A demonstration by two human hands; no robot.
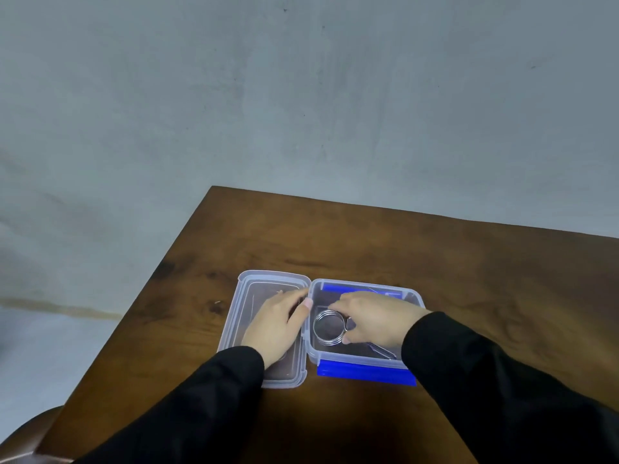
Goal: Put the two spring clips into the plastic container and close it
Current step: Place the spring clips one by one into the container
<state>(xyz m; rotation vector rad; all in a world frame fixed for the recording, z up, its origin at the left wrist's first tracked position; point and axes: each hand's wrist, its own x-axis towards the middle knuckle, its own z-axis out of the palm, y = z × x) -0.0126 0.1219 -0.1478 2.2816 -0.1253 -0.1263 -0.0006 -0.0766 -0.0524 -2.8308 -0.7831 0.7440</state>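
Note:
A clear plastic container (415, 298) with blue latches stands open on the brown table. Its clear lid (244, 296) lies flat to the left, joined along the middle edge. My right hand (375, 318) is inside the container, fingers closed on a silver spring clip (328, 326) with a round wire coil. A second metal piece (383, 351) shows under my right wrist on the container floor, mostly hidden. My left hand (276, 324) rests flat on the lid, thumb against the container's left wall, holding nothing.
The wooden table (435, 256) ends at its far edge against a grey wall (301, 95) and at its left edge over a pale floor (50, 346). A brown rounded chair part (26, 433) shows at bottom left.

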